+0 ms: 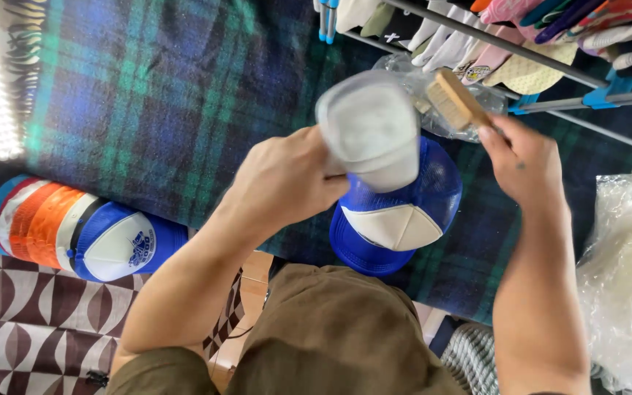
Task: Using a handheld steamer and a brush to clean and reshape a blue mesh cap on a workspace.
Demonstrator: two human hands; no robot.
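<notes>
Cap [374, 132] blurred, fingers partly hidden

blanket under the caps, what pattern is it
The woven blanket is plaid: dark blue and green checks, seen best in the head view.

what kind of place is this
Probably a cap seller's or cap cleaner's floor workspace: a stack of trucker caps lies on a plaid blanket, more caps hang on a rack, and the right hand holds a brush.

Home floor workspace; plaid blanket [148, 95]; stacked caps [74, 230]; drying rack [521, 51] with caps
</notes>
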